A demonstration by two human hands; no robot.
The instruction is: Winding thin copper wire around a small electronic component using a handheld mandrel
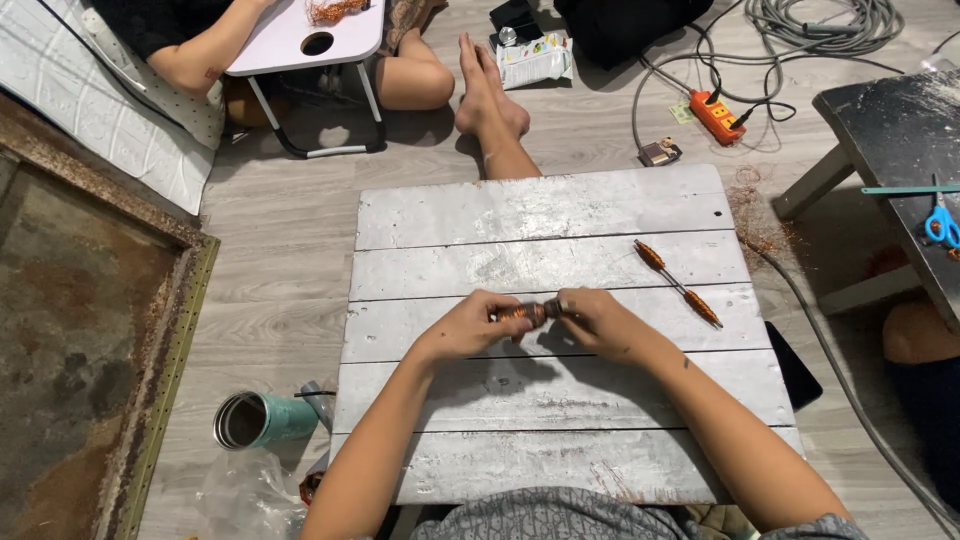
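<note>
My left hand [470, 325] and my right hand [595, 320] meet over the middle of a white plank table [450, 210]. Between them they grip a short copper-wound coil piece [528, 313], held level just above the boards, each hand pinching one end. To the right of my right hand, a thin rod with two copper-wound sections [677, 282] lies diagonally on the planks, apart from both hands.
A teal metal cup [262, 419] lies on the floor at left beside a plastic bag [245, 495]. Another person sits across at a small white table [310, 35], foot [487, 95] near my table. Orange power strip [717, 115], cables, dark bench with blue scissors [941, 225] at right.
</note>
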